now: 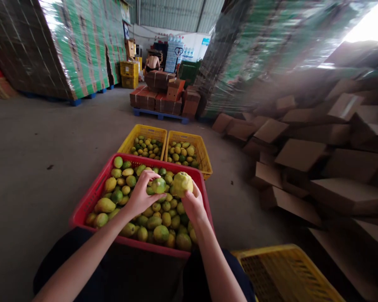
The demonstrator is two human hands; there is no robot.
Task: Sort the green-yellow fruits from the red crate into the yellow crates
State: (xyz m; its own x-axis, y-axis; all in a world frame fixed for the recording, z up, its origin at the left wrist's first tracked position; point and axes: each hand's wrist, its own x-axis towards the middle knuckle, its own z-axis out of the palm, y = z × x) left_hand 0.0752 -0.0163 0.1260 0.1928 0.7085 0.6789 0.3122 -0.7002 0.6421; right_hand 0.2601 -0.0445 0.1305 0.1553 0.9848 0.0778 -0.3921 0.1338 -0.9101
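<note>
Above a red crate full of green and yellow lemons, both of my hands are raised with fruit in them. My left hand is closed around a greenish lemon, held between thumb and fingers. A larger, bumpy yellow lemon sits in my right hand, its fingers mostly hidden behind the fruit. The two held lemons are side by side, a small gap between them. The crate stands right in front of my knees.
Behind the red crate are two yellow crates partly filled with lemons. Another yellow crate is at my right knee. Cardboard boxes are heaped on the right. Wrapped pallets, a loaded blue pallet and a person are farther back.
</note>
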